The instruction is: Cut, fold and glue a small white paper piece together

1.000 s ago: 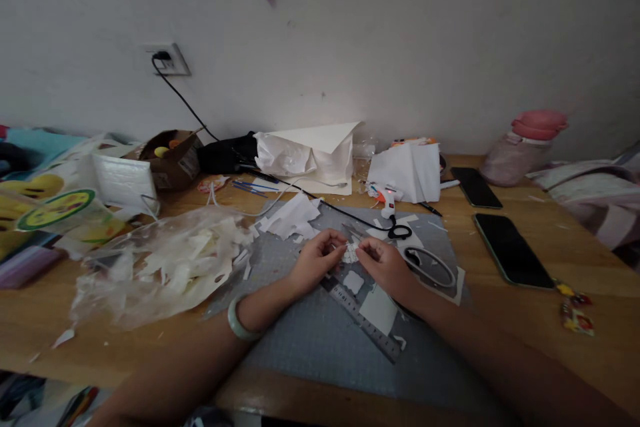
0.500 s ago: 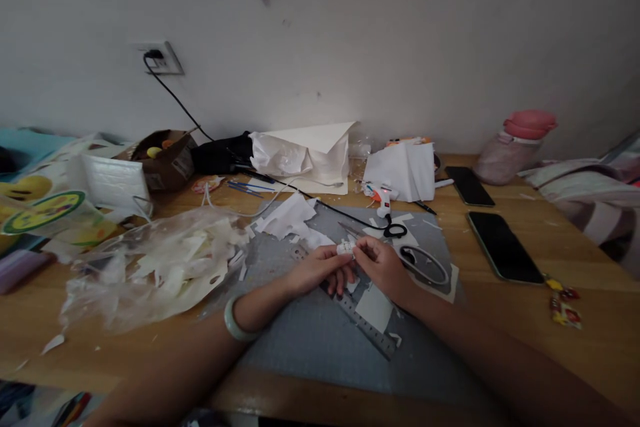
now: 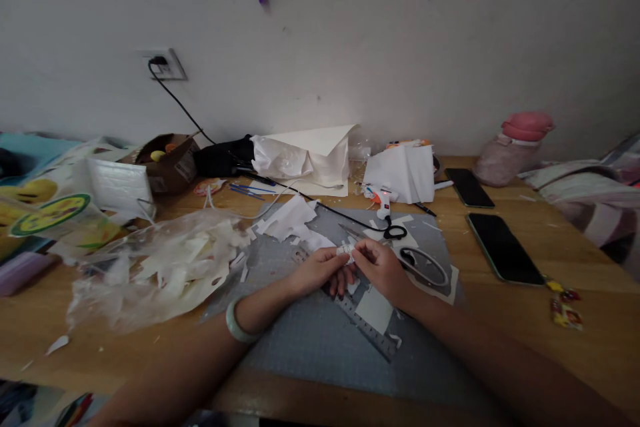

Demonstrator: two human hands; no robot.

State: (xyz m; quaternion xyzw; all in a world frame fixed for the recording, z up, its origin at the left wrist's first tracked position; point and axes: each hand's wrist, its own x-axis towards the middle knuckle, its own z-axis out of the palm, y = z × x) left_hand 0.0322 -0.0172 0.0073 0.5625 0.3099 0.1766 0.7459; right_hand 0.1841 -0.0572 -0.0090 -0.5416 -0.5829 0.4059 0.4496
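The left hand (image 3: 320, 271) is gripping a small white piece (image 3: 345, 251) under its thumb while the right hand (image 3: 384, 271) is pinching its near end, probably keeping it steady above the grey mat (image 3: 315, 353); the ruler (image 3: 369, 329) is lying below, seemingly within easy reach.

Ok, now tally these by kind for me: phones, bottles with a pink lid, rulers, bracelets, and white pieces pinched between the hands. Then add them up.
Phones: 2
Bottle with a pink lid: 1
Ruler, partly hidden: 1
Bracelet: 1
White piece between left hand and right hand: 1
Total: 6
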